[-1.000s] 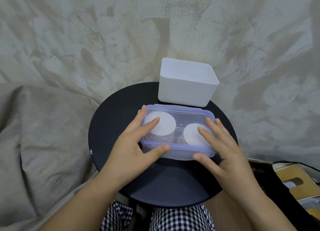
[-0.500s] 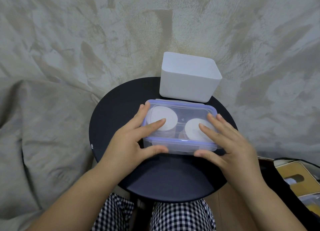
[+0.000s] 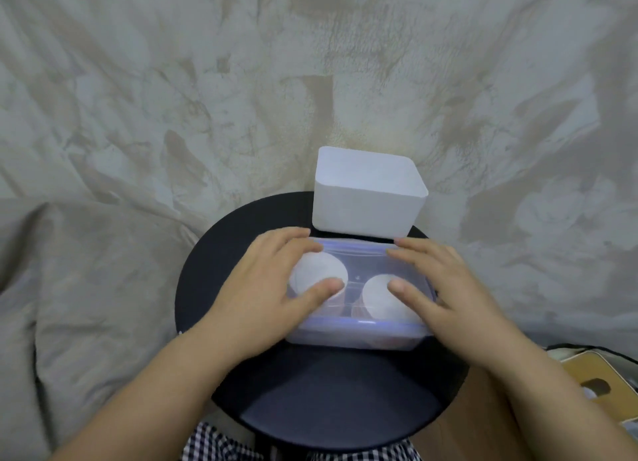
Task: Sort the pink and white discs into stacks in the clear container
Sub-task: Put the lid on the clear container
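The clear container (image 3: 355, 336) with a blue-rimmed lid (image 3: 359, 253) sits in the middle of the round black table (image 3: 331, 402). Two stacks of discs show through the lid: a left stack (image 3: 319, 270) and a right stack (image 3: 379, 301), both with a white disc on top. My left hand (image 3: 266, 288) lies flat on the lid's left half, fingers straight and reaching the far edge. My right hand (image 3: 445, 288) lies flat on the right half in the same way. Any pink discs are hidden under the white tops.
A white rectangular box (image 3: 366, 201) stands at the table's far edge, right behind the container. Crumpled beige cloth (image 3: 103, 253) lies to the left and behind. A yellow-brown box (image 3: 600, 381) sits low at the right. Checked fabric (image 3: 221, 443) shows at the bottom.
Both hands have slid farther forward over the lid, from its near edge and sides to lying flat across the top. The container stays put.
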### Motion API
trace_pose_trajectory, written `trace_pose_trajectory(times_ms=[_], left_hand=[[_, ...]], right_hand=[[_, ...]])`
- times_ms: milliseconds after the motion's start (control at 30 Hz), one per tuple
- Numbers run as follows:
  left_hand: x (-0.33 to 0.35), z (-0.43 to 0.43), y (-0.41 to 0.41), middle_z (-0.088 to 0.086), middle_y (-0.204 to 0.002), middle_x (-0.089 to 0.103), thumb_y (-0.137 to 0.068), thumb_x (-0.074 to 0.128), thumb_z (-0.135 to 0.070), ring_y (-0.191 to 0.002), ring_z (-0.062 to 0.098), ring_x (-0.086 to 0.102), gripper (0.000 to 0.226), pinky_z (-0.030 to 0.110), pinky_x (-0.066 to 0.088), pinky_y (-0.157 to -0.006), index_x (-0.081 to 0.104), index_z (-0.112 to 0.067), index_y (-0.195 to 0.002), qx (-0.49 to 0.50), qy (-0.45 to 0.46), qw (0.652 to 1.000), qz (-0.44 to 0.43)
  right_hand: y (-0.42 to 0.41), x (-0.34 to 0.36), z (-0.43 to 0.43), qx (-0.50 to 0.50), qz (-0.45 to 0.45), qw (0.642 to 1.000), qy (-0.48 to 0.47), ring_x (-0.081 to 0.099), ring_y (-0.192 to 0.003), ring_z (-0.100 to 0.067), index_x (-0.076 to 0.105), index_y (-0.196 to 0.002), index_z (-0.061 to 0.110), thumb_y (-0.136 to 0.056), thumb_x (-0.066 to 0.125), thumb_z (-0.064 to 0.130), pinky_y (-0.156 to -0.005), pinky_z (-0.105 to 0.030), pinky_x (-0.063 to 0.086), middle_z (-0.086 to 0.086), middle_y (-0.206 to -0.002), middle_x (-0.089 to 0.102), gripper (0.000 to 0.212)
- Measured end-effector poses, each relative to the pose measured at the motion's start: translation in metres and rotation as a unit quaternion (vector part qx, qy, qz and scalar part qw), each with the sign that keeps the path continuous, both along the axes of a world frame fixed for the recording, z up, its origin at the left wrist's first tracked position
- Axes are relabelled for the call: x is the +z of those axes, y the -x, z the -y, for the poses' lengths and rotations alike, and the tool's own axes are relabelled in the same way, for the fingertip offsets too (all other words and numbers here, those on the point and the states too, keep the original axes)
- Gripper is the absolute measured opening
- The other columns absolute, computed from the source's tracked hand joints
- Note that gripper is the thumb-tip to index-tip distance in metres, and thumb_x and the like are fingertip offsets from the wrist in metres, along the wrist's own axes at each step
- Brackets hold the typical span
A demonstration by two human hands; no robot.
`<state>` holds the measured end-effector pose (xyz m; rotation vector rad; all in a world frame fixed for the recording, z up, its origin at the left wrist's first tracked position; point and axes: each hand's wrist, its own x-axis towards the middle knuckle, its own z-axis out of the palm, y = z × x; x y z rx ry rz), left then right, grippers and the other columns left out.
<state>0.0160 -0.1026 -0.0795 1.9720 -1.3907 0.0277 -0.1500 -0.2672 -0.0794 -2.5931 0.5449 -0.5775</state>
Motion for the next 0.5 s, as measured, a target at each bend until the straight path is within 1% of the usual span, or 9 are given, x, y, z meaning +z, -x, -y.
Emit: trace_pose_trajectory(times_ms=[67, 133, 200, 333, 400, 500], left_hand=[[0.004, 0.017, -0.003, -0.015, -0.141, 0.035, -0.085, 0.041, -0.06, -0.134, 0.002, 0.023, 0.056, 0.007, 0.012, -0.103, 0.046, -0.027, -0.13, -0.008, -0.036, 0.999, -0.019], [0.004, 0.03, -0.005, -0.015, -0.14, 0.035, -0.087, 0.048, -0.05, -0.134, 0.005, 0.025, 0.053, 0.014, 0.019, -0.102, 0.039, -0.027, -0.134, -0.017, -0.08, 0.996, -0.034], [0.002, 0.034, -0.009, -0.013, -0.136, 0.04, -0.085, 0.053, -0.048, -0.129, 0.004, 0.03, 0.054, 0.015, 0.024, -0.098, 0.039, -0.028, -0.134, -0.017, -0.102, 0.993, -0.047], [0.002, 0.032, -0.011, -0.017, -0.126, 0.045, -0.083, 0.058, -0.047, -0.12, 0.002, 0.036, 0.052, 0.015, 0.028, -0.093, 0.043, -0.031, -0.129, -0.019, -0.097, 0.992, -0.082], [0.001, 0.032, -0.01, -0.018, -0.126, 0.045, -0.082, 0.059, -0.048, -0.119, 0.001, 0.037, 0.052, 0.015, 0.028, -0.093, 0.043, -0.031, -0.129, -0.019, -0.092, 0.992, -0.084], [0.0, 0.033, -0.009, -0.018, -0.126, 0.045, -0.08, 0.059, -0.048, -0.118, 0.0, 0.037, 0.053, 0.015, 0.028, -0.093, 0.044, -0.032, -0.128, -0.018, -0.088, 0.993, -0.081]], right_hand=[[-0.015, 0.005, 0.003, 0.007, -0.051, 0.999, 0.013, 0.021, -0.132, 0.003, 0.04, -0.137, 0.032, -0.079, 0.041, 0.07, -0.109, -0.015, 0.015, 0.023, -0.139, 0.03, 0.07], [-0.025, 0.006, 0.005, 0.019, -0.097, 0.995, 0.021, 0.021, -0.135, 0.0, 0.032, -0.142, 0.029, -0.083, 0.047, 0.058, -0.108, -0.015, 0.014, 0.017, -0.146, 0.03, 0.067], [-0.027, 0.005, 0.007, 0.025, -0.105, 0.994, 0.013, 0.022, -0.133, 0.001, 0.03, -0.143, 0.03, -0.084, 0.048, 0.057, -0.107, -0.014, 0.015, 0.015, -0.147, 0.03, 0.067], [-0.024, 0.003, 0.006, 0.022, -0.103, 0.994, 0.003, 0.021, -0.128, 0.005, 0.029, -0.141, 0.034, -0.082, 0.047, 0.059, -0.105, -0.013, 0.017, 0.019, -0.143, 0.031, 0.067], [-0.024, 0.002, 0.006, 0.022, -0.1, 0.995, -0.002, 0.024, -0.126, 0.003, 0.031, -0.14, 0.034, -0.082, 0.048, 0.058, -0.103, -0.013, 0.019, 0.019, -0.14, 0.034, 0.064], [-0.023, 0.001, 0.006, 0.024, -0.092, 0.995, -0.009, 0.027, -0.124, 0.003, 0.034, -0.138, 0.035, -0.081, 0.049, 0.059, -0.103, -0.016, 0.022, 0.021, -0.135, 0.036, 0.064]])
